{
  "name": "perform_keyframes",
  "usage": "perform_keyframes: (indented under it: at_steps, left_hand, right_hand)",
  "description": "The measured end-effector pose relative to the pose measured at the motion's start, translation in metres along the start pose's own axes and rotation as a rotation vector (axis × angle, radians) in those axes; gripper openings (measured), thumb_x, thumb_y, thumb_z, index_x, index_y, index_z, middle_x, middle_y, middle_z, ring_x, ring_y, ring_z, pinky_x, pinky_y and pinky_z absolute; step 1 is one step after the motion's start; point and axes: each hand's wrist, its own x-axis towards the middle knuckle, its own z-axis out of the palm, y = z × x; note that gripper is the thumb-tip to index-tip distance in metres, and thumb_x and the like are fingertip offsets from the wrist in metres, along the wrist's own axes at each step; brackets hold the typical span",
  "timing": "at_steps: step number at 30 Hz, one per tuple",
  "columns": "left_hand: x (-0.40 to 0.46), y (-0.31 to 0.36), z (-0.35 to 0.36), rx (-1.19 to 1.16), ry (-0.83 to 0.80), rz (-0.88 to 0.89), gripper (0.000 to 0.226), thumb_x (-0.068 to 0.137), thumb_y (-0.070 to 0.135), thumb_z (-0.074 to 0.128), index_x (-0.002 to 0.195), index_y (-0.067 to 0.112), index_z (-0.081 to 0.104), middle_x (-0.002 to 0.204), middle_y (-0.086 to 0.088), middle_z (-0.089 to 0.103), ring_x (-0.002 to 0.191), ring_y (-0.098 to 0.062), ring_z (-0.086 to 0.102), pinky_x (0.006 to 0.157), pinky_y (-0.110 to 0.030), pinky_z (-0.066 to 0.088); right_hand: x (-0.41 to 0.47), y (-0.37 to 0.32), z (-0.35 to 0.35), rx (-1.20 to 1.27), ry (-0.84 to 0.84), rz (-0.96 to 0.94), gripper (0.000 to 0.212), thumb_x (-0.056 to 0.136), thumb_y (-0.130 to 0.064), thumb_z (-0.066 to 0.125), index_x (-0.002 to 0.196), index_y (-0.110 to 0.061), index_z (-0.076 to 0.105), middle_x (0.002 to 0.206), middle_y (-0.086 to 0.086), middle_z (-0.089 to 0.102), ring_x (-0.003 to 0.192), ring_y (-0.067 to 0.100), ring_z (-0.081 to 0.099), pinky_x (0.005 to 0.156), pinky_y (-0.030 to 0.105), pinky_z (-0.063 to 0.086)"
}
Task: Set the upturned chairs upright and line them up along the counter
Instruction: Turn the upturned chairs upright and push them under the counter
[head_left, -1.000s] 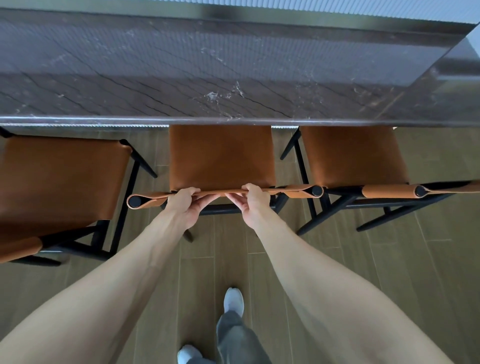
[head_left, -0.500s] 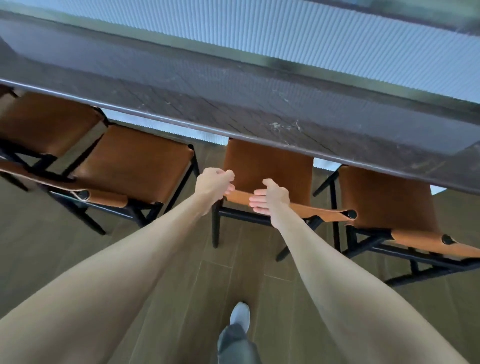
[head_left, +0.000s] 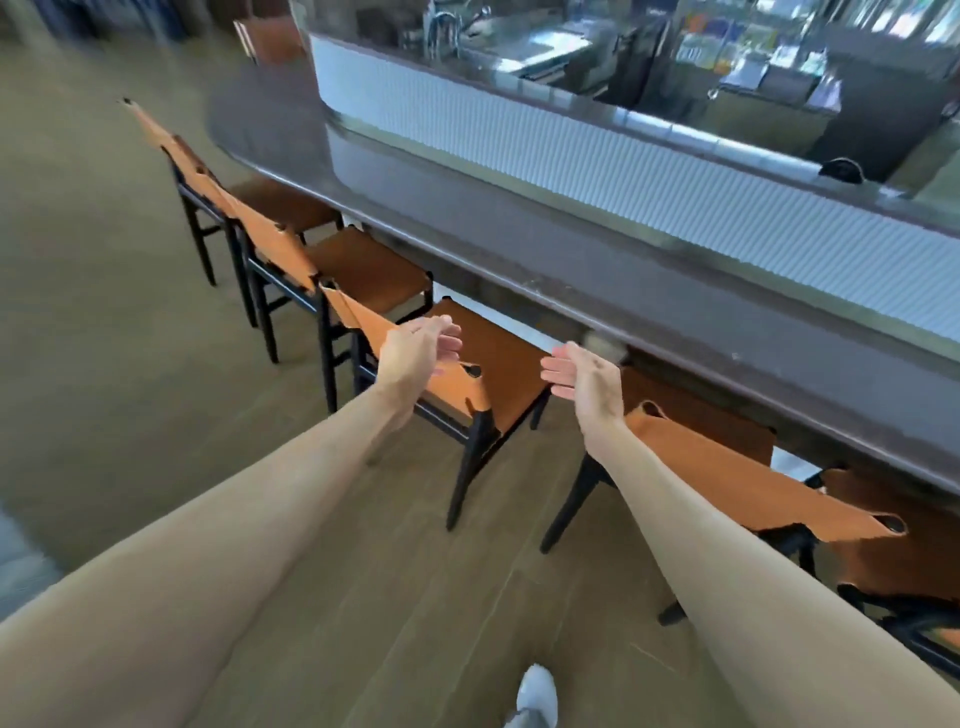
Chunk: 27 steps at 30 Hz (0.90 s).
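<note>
Several chairs with tan leather seats and black frames stand upright in a row, tucked under the dark counter (head_left: 597, 280). The chair in front of me (head_left: 498, 374) has its backrest toward me. My left hand (head_left: 415, 353) hovers over that backrest's left part with fingers loosely curled, holding nothing. My right hand (head_left: 582, 379) is raised with fingers apart, just above the gap between this chair and the chair on the right (head_left: 727, 467). Two more chairs, the nearer (head_left: 358, 270) and the farther (head_left: 270, 202), stand to the left along the counter.
The counter curves away at the far left, backed by a white ribbed panel (head_left: 623, 171). Behind it is a bar area with a sink and shelves. Wooden floor (head_left: 130, 338) stretches to the left and behind the chairs. My white shoe (head_left: 535, 696) shows at the bottom.
Both hands have let go of the middle chair's backrest and lifted off it. The view has swung up and left, showing the whole row of chairs along the counter.
</note>
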Motion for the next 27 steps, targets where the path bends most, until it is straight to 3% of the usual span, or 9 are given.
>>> perform_keyframes:
  at_steps: [6,13,19,27]
  left_hand:
    - [-0.001,0.020,-0.092,-0.084,0.087,0.031,0.030,0.103,0.026,0.049,0.105,0.007,0.072,0.099,-0.010,0.075,0.096,-0.025,0.071,0.095,-0.045,0.055]
    - [0.041,0.017,-0.147,-0.087,0.110,0.043,0.025,0.101,0.024,0.053,0.100,0.010,0.074,0.098,-0.009,0.076,0.088,-0.018,0.070,0.088,-0.040,0.057]
    - [0.118,0.016,-0.182,-0.032,0.070,0.005,0.024,0.101,0.022,0.053,0.102,0.010,0.074,0.099,-0.011,0.076,0.089,-0.019,0.070,0.086,-0.037,0.056]
    - [0.225,0.033,-0.200,0.104,-0.037,-0.008,0.019,0.099,0.021,0.056,0.099,0.012,0.073,0.100,-0.010,0.076,0.094,-0.023,0.073,0.085,-0.037,0.058]
  right_hand:
    - [-0.031,-0.038,0.082,-0.045,-0.102,-0.121,0.032,0.103,-0.033,0.050,0.109,-0.012,0.074,0.106,0.004,0.076,0.100,0.019,0.072,0.094,0.037,0.056]
    - [-0.002,-0.043,0.157,-0.070,-0.114,-0.138,0.027,0.101,-0.038,0.052,0.098,-0.023,0.075,0.094,-0.008,0.077,0.088,0.009,0.073,0.074,0.023,0.056]
    - [0.058,-0.028,0.232,0.054,-0.106,-0.001,0.025,0.102,-0.033,0.053,0.100,-0.017,0.073,0.100,0.003,0.077,0.093,0.020,0.073,0.086,0.036,0.059]
    - [0.120,-0.030,0.305,0.088,-0.016,0.095,0.027,0.103,-0.032,0.048,0.099,-0.017,0.070,0.101,0.005,0.076,0.095,0.022,0.072,0.085,0.035,0.057]
